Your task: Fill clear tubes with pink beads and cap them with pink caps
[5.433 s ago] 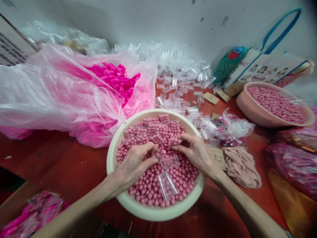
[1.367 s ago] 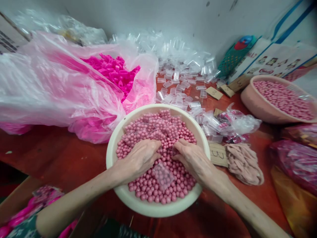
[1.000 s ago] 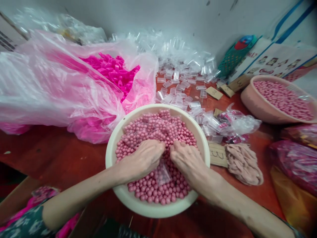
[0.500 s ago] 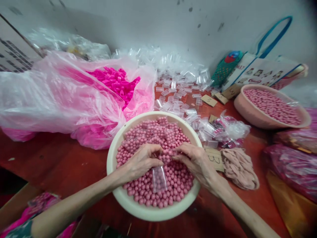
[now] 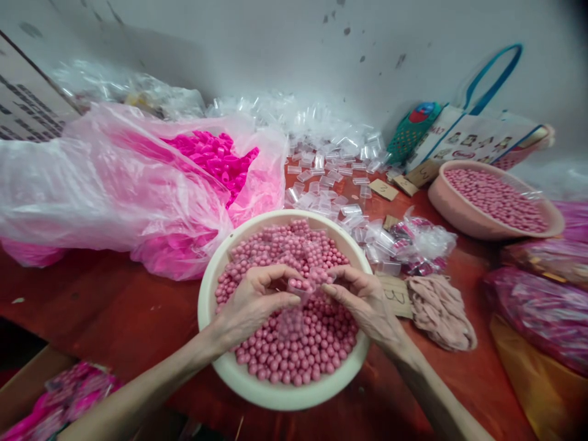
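A cream basin (image 5: 215, 367) full of round pink beads (image 5: 298, 361) stands in front of me. Over it, my left hand (image 5: 257, 300) pinches a small clear plastic sleeve (image 5: 293, 321) between thumb and fingers. Pink beads show at the sleeve's upper mouth. Just to the right, my right hand (image 5: 361, 297) is closed in a pinch by that mouth, thumb and forefinger around a small clear piece with pink beads (image 5: 320, 277); its exact shape is hard to make out. More clear plastic with beads lies on the heap behind my fingers.
Left of the basin is a translucent bag (image 5: 114, 190) with bright pink plastic parts (image 5: 220, 159). Clear sleeves (image 5: 321, 165) are strewn behind. To the right are a card marked B (image 5: 395, 296), a crumpled beige cloth (image 5: 441, 312) and a second bead basin (image 5: 482, 223).
The clear sleeve under my left hand has tilted, its mouth now turned up with beads showing in it. My right fingers stay close beside it. The view has shifted slightly.
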Demonstrator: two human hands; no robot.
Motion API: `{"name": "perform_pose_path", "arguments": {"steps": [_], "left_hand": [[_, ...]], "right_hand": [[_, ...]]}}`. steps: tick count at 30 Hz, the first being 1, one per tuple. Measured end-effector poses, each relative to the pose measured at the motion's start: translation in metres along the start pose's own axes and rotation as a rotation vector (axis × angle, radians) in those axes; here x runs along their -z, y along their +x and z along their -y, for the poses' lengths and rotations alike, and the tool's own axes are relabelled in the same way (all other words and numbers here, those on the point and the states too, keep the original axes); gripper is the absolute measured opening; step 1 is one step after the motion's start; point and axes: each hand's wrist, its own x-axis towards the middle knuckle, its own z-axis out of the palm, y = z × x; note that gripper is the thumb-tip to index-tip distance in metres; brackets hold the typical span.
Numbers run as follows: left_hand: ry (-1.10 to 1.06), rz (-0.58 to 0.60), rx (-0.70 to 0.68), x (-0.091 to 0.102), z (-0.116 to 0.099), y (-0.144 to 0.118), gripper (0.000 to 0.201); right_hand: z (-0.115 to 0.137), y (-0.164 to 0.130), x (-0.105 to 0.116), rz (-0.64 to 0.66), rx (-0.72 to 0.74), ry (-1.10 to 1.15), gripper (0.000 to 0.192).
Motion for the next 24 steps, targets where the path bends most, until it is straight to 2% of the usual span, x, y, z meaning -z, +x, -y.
{"name": "perform_pose_path", "arguments": {"steps": [4, 8, 12, 16, 19, 24], "left_hand": [[0.112, -0.086, -0.058, 0.008, -0.001, -0.002, 0.016], [0.101, -0.109, -0.014, 0.012, 0.002, -0.003, 0.018], [0.017, -0.083, 0.027, 0.011, 0.006, -0.002, 0.015], [-0.003, -0.067, 0.021, 0.013, 0.007, -0.001, 0.014], [-0.024, -0.063, 0.018, 0.014, 0.007, -0.002, 0.014], [-0.005, -0.066, 0.028, 0.016, 0.009, -0.003, 0.015]], "right_hand": [[0.000, 0.000, -0.004, -0.011, 0.009, 0.021, 0.011], [0.003, 0.000, 0.000, -0.012, 0.012, -0.040, 0.011], [0.003, 0.006, 0.014, -0.178, 0.064, -0.195, 0.015], [-0.001, 0.019, 0.026, -0.341, 0.190, -0.581, 0.014], [-0.005, 0.030, 0.026, -0.331, 0.228, -0.764, 0.013], [-0.009, 0.036, 0.020, -0.256, 0.225, -0.876, 0.019]]}}
